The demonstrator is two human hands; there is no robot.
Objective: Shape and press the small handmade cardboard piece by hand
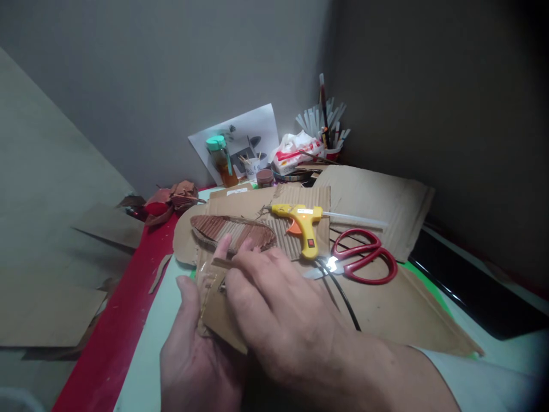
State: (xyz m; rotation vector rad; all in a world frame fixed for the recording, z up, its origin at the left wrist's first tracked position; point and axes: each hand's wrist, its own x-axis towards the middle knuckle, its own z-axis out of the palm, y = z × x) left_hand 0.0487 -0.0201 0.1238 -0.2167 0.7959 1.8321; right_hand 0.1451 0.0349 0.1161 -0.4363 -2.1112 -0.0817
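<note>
My left hand (186, 349) supports a small folded cardboard piece (221, 315) from below, its thumb along the left edge. Shiny glue-like strands show on that edge. Over the top comes my right hand (283, 309), its fingers bent against the piece's upper right side; its fingertips are partly hidden. Just beyond the fingers lies a boat-shaped corrugated cardboard form (231, 230) with a raised rim, partly coloured reddish brown. A yellow glue gun (306, 229) with a clear glue stick (355, 219) rests on corrugated cardboard to the right. Red-handled scissors (360, 257) lie beside it.
At the back stand a bottle with a green lid (222, 163), a cup of sticks (252, 167), a brown jar (265, 178) and a tissue pack (295, 153). Large cardboard sheets (373, 200) cover the right side, near a black flat object (480, 280). The glue gun's cord (345, 300) runs toward me.
</note>
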